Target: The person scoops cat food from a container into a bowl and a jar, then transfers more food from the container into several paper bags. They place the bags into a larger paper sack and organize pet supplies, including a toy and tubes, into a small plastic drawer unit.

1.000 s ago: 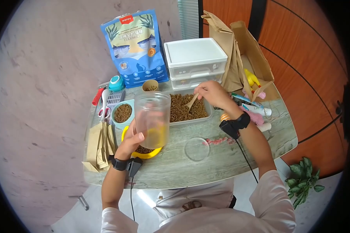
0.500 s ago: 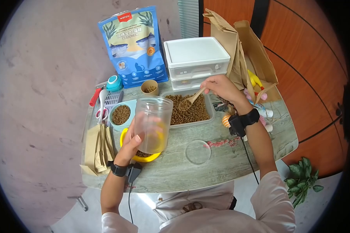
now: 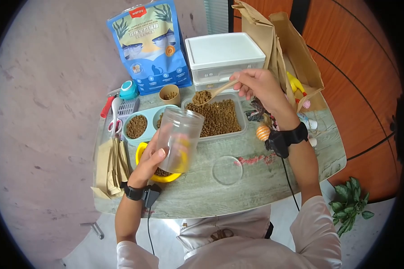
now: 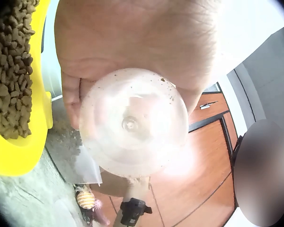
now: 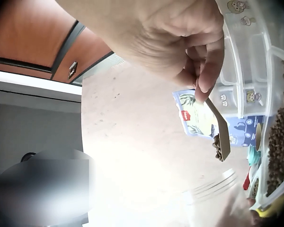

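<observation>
My left hand (image 3: 147,167) grips a clear plastic jar (image 3: 180,134) from its left side, the jar tilted with its open mouth up. In the left wrist view the jar's round base (image 4: 132,151) faces the camera, with a few crumbs on it. My right hand (image 3: 261,87) pinches the handle of a wooden spoon (image 3: 220,90). Brown kibble (image 3: 202,97) is heaped in the spoon's bowl, held above the left end of a clear tub (image 3: 244,117) of kibble, up and right of the jar's mouth. A clear round lid (image 3: 227,170) lies on the table.
A yellow bowl (image 3: 167,178) of kibble sits behind the left hand, beside a light blue double bowl (image 3: 144,113). Further back stand a paper cup (image 3: 172,101), a cat food bag (image 3: 150,67) and white drawers (image 3: 224,54). Folded paper bags (image 3: 111,166) lie left; toys and a paper bag (image 3: 296,58) are right.
The right hand has lifted the spoon out of the tub's kibble, now loaded, and brought it up and left toward the jar. The left hand keeps its grip, the jar tilting slightly more.
</observation>
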Tool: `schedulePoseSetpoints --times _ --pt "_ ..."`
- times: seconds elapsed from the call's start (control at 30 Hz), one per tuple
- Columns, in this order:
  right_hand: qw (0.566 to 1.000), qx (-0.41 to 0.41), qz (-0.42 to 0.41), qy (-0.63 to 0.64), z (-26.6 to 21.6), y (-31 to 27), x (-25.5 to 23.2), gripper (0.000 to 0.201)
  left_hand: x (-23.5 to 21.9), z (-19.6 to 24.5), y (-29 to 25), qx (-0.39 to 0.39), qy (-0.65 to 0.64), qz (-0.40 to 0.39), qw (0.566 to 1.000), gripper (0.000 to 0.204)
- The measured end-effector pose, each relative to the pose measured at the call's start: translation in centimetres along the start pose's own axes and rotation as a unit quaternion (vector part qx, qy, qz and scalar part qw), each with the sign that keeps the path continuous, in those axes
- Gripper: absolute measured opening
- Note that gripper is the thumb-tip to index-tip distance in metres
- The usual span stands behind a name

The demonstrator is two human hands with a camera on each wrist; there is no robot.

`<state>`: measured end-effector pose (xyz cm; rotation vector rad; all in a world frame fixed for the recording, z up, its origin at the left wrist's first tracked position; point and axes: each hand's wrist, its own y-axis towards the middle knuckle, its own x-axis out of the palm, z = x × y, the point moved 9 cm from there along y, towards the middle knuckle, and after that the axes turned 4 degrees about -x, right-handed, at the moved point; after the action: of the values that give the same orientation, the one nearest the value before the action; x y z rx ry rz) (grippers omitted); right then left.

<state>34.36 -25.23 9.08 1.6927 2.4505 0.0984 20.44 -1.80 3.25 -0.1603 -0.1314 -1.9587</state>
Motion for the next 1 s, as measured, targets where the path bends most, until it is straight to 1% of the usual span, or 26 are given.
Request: schedulePoseSetpoints --times 0.07,0.2,0.27,0.3,0.37,0.4,0.47,0.6,0.67,0.7,0.77,0.8,0.87,0.9,0.93,0.97,1.0 --pt "0.999 -0.030 -0.004 0.022 -1.0 -0.4 0.6 0.028 -0.1 -0.1 -0.1 -0.009 0.000 0.001 1.000 0.084" --pt "0.999 -0.026 -0.022 0.011 -2.2 -1.4 2.2 0.027 -0.4 -0.5 0.0 -0.010 0.021 0.005 1.000 0.084" --pt "0.998 -0.029 -0.062 -0.005 -2.6 -1.8 3.5 0.025 -0.1 -0.2 -0.2 -0.007 0.016 -0.004 1.000 0.085" --pt "0.998 -0.028 -0.064 -0.005 -2.7 -2.0 3.9 0.025 -0.1 0.0 -0.3 -0.008 0.015 -0.001 1.000 0.085" --pt "0.992 -0.053 -0.115 -0.012 -3.3 -2.5 5.4 0.023 0.0 0.2 -0.5 -0.011 0.013 0.000 1.000 0.087" --pt "0.992 -0.051 -0.117 -0.013 -3.4 -2.7 5.6 0.023 0.0 0.3 -0.5 -0.011 0.011 0.002 1.000 0.087" --pt "0.987 -0.070 -0.142 -0.018 -3.8 -3.2 6.5 0.023 -0.3 0.6 -0.6 0.000 0.050 0.030 0.998 0.088" --pt "0.985 -0.073 -0.157 -0.028 -3.7 -3.5 7.1 0.022 -0.3 0.9 -0.3 0.012 0.052 0.033 0.998 0.089" --pt "0.985 -0.096 -0.141 -0.018 -4.1 -3.6 7.1 0.022 0.4 1.0 -0.1 0.004 0.018 0.004 1.000 0.089" --pt "0.985 -0.096 -0.141 -0.019 -4.0 -3.5 7.1 0.022 0.3 1.0 -0.2 0.004 0.018 0.004 1.000 0.089" --pt "0.988 -0.139 -0.063 0.003 -4.4 -3.0 5.4 0.020 -0.2 0.9 -0.3 0.012 0.027 0.025 0.999 0.088" --pt "0.988 -0.140 -0.061 0.002 -4.3 -2.7 5.1 0.020 -0.4 0.8 -0.2 0.013 0.028 0.023 0.999 0.088" --pt "0.986 -0.155 0.050 -0.015 -4.4 -2.3 2.4 0.018 -1.1 0.9 -0.2 0.027 0.016 0.027 0.999 0.087" --pt "0.986 -0.157 0.052 -0.018 -4.1 -2.0 2.1 0.018 -1.1 0.9 -0.1 0.030 0.015 0.024 0.999 0.087" --pt "0.976 -0.168 0.080 -0.112 -3.9 -1.8 1.5 0.017 -1.5 0.8 -0.1 0.034 -0.006 0.046 0.998 0.087" --pt "0.957 -0.177 0.108 -0.204 -3.8 -1.8 1.1 0.017 -2.0 0.6 -0.1 0.037 -0.026 0.069 0.997 0.086" --pt "0.956 -0.178 0.110 -0.206 -3.7 -1.8 1.0 0.017 -2.4 0.4 -0.2 0.036 -0.048 0.090 0.994 0.083"
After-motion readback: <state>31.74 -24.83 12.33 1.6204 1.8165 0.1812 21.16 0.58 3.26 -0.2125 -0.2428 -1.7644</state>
